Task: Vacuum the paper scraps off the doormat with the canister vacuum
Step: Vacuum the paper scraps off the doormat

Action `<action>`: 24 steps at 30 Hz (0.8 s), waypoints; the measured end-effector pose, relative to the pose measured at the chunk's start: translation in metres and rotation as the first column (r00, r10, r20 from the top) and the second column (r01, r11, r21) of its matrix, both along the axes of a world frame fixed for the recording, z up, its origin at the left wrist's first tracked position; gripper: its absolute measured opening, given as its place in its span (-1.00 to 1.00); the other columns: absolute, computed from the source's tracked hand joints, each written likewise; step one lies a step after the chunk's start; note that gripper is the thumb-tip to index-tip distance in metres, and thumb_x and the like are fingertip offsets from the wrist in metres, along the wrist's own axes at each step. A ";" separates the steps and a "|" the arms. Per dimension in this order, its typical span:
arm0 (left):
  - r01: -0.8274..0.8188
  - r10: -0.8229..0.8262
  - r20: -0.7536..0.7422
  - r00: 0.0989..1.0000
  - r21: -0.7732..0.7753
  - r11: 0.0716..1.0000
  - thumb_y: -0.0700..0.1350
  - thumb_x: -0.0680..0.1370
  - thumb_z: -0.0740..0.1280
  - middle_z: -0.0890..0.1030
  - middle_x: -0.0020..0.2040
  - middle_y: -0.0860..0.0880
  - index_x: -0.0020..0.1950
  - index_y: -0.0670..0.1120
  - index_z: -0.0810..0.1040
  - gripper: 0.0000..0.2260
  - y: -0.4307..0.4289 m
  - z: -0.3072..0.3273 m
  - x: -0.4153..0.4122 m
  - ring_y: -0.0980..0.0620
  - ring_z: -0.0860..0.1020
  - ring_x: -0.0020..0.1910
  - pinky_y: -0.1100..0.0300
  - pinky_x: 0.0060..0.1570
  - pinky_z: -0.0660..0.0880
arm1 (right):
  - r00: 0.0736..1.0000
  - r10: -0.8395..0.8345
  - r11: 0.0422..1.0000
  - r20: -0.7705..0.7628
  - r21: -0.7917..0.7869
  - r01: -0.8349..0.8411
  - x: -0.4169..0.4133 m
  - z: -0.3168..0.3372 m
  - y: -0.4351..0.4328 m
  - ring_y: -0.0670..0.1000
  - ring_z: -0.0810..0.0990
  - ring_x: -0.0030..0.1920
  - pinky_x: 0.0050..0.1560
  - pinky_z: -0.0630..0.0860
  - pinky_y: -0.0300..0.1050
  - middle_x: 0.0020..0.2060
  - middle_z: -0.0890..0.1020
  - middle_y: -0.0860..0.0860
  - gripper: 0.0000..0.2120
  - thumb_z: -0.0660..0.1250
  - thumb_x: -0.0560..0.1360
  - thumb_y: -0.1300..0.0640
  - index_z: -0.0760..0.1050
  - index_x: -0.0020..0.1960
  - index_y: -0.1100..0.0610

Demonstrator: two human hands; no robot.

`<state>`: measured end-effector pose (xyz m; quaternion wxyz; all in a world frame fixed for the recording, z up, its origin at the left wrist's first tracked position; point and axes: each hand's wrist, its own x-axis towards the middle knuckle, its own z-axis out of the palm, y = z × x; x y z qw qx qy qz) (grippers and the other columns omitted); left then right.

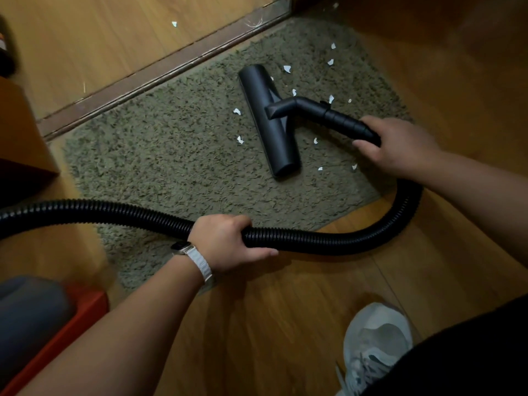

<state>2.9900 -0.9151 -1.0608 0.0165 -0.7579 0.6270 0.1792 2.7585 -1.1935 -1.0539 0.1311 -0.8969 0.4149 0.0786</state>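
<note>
Doormat (177,155) on wood floor (285,310), door threshold (160,72)

Nozzle (268,118) lies on doormat (171,155), scraps (239,139) either side.

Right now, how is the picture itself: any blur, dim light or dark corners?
Head view: dim, warm light with dark corners; the doormat, nozzle, wand and paper scraps are sharp at centre; the red and grey thing at lower left is blurred; the left hand casts a soft shadow below the hose.
</note>
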 end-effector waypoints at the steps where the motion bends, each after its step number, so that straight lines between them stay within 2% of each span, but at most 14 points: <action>1: -0.003 0.003 -0.005 1.000 -0.026 1.000 0.66 0.20 -0.03 0.47 -0.47 0.10 -0.29 0.00 0.51 -0.24 -0.001 0.000 0.001 0.06 0.53 -0.44 0.22 -0.44 0.45 | 1.000 -0.008 1.000 0.003 -0.006 0.008 0.002 -0.001 -0.001 0.16 0.52 -0.10 -0.22 0.41 -0.03 -0.08 0.55 0.09 -0.71 0.22 0.58 -0.16 0.42 0.20 -0.01; 4: 0.003 -0.004 -0.010 1.000 -0.081 0.997 0.64 0.24 0.02 0.43 -0.51 0.11 -0.34 0.00 0.50 -0.28 -0.002 0.000 0.005 0.07 0.50 -0.51 0.26 -0.51 0.38 | 0.999 -0.028 1.000 0.021 -0.005 0.028 0.009 -0.004 -0.003 0.16 0.52 -0.13 -0.25 0.45 -0.02 -0.13 0.54 0.07 -0.72 0.22 0.58 -0.17 0.42 0.16 -0.02; 9: -0.008 0.004 -0.038 0.999 -0.106 0.994 0.64 0.25 0.02 0.43 -0.50 0.12 -0.33 0.02 0.49 -0.31 -0.001 0.000 0.009 0.09 0.48 -0.51 0.26 -0.51 0.38 | 1.000 -0.020 1.000 0.014 0.017 0.020 0.032 -0.001 -0.005 0.13 0.51 -0.20 -0.27 0.50 -0.03 -0.17 0.54 0.04 -0.74 0.22 0.59 -0.17 0.41 0.17 -0.04; 12: -0.010 0.005 -0.041 0.999 -0.123 0.992 0.64 0.27 0.00 0.46 -0.49 0.13 -0.33 0.04 0.48 -0.31 0.002 0.000 0.012 0.10 0.48 -0.51 0.26 -0.52 0.39 | 0.998 0.057 0.998 0.000 0.024 -0.057 0.054 0.004 -0.004 0.15 0.55 -0.16 -0.22 0.54 0.01 -0.12 0.57 0.04 -0.71 0.23 0.57 -0.18 0.41 0.21 -0.06; 16: 0.008 -0.015 -0.041 0.999 -0.163 0.987 0.62 0.31 0.02 0.46 -0.51 0.13 -0.38 0.03 0.46 -0.33 0.010 -0.004 0.021 0.09 0.46 -0.56 0.29 -0.56 0.36 | 0.973 0.232 0.972 -0.011 0.042 -0.232 0.072 0.000 0.008 0.18 0.58 0.01 -0.12 0.55 0.03 0.03 0.57 0.05 -0.59 0.21 0.56 -0.22 0.36 0.33 -0.06; 19: -0.005 -0.004 -0.051 0.999 -0.178 0.984 0.64 0.31 0.01 0.46 -0.52 0.12 -0.38 0.02 0.48 -0.30 0.017 -0.008 0.025 0.09 0.46 -0.57 0.22 -0.57 0.43 | 0.948 0.317 0.948 -0.038 0.037 -0.316 0.073 -0.006 0.014 0.16 0.58 0.06 -0.13 0.55 0.01 0.08 0.57 0.02 -0.53 0.18 0.56 -0.24 0.31 0.41 -0.09; 21: -0.020 0.011 -0.048 0.999 -0.192 0.981 0.64 0.31 -0.01 0.45 -0.52 0.12 -0.38 0.02 0.49 -0.29 0.018 -0.011 0.024 0.09 0.44 -0.57 0.18 -0.57 0.44 | 0.958 0.286 0.958 -0.025 0.041 -0.284 0.072 -0.007 0.009 0.14 0.58 0.03 -0.19 0.48 -0.04 0.06 0.57 0.01 -0.55 0.20 0.57 -0.22 0.33 0.40 -0.11; 24: -0.045 0.035 -0.058 0.998 -0.189 0.981 0.64 0.31 -0.01 0.40 -0.53 0.13 -0.40 0.03 0.44 -0.31 0.015 -0.010 0.022 0.10 0.41 -0.58 0.23 -0.57 0.42 | 0.986 0.164 0.986 0.017 0.039 -0.164 0.065 -0.006 -0.004 0.11 0.54 -0.10 -0.24 0.46 -0.05 -0.06 0.57 0.00 -0.68 0.24 0.57 -0.18 0.40 0.27 -0.11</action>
